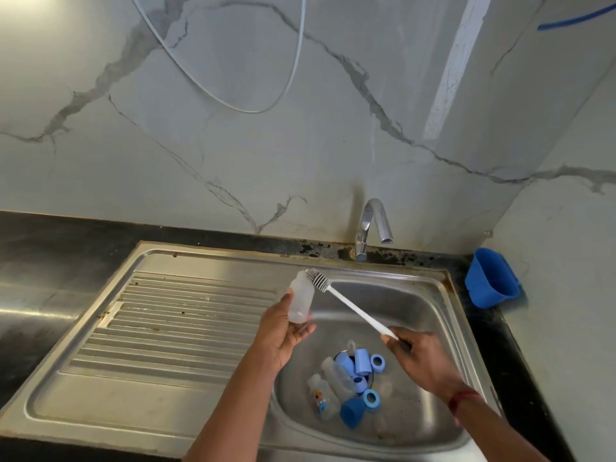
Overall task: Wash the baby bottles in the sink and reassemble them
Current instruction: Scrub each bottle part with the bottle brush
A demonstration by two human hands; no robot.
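Fingers of the left hand (283,331) curl round a clear bottle (301,300) above the sink (416,301); the right hand (421,360) grips a white brush (346,303) (bristles beside the bottle's mouth). Other bottles (336,378), blue caps (361,361) and rings (377,362) lie near the drain.

- Swallowed by the right hand (420,356): handle end of the brush (350,305).
- Partly behind the bottle (301,298): fingers of the left hand (283,331).
- Cut off at the bottom edge: both forearms and the front rim of the sink (200,395).
- Mostly buried under caps (361,361) and clear bottles (336,375): the drain.
- Too small to read: the label (321,403) on one clear bottle.
- Blurred together, hard to tell apart: clear parts low in the basin.
- Cut by the top edge: the hose (290,78); by the right edge, the blue tube (576,20).
- Running out at the left edge: the surface (50,248).
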